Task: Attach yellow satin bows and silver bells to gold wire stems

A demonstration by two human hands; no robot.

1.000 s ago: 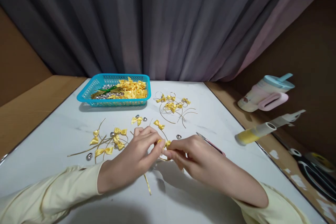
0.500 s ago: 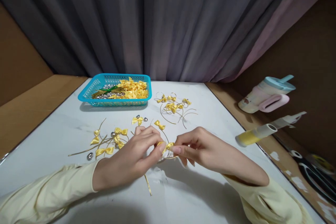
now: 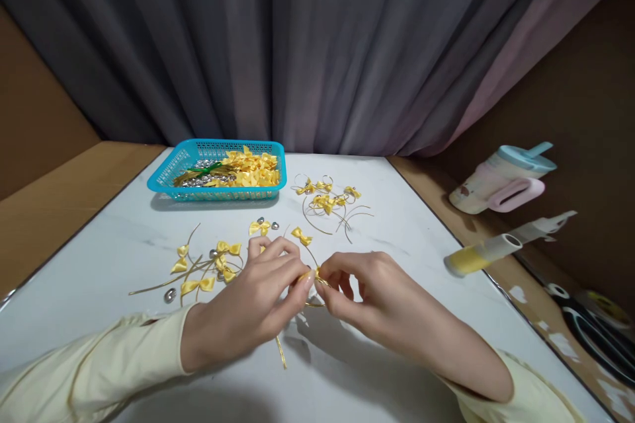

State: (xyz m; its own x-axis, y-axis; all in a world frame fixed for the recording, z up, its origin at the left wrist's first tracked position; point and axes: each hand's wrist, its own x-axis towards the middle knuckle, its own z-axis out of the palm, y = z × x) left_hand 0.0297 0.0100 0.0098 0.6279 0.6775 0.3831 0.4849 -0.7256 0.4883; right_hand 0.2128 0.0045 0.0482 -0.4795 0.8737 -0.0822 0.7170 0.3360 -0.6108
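Observation:
Near the middle of the white table (image 3: 347, 370), my left hand (image 3: 265, 287) pinches a yellow bow on a gold cord (image 3: 315, 305) from the left. My right hand (image 3: 360, 287) pinches the same piece from the right, with its fingertips almost touching those of the left. Fingers cover most of the bow. Just beyond the hands lies a loose yellow bow (image 3: 301, 236) with a cord running toward them. Left of my left hand are several bows (image 3: 229, 248), gold cords and silver beads (image 3: 170, 295). Another cord end (image 3: 281, 351) shows below that hand.
A blue basket (image 3: 223, 195) holds yellow bows and silver beads at the back left. Bows on curled cords (image 3: 325, 203) lie at the back middle. On the right are a cup (image 3: 496, 178), a bottle with yellow contents (image 3: 469, 259) and black scissors (image 3: 595, 337).
My right hand has shifted slightly left, closer to my left fingertips. The bow between the hands is now more covered by fingers.

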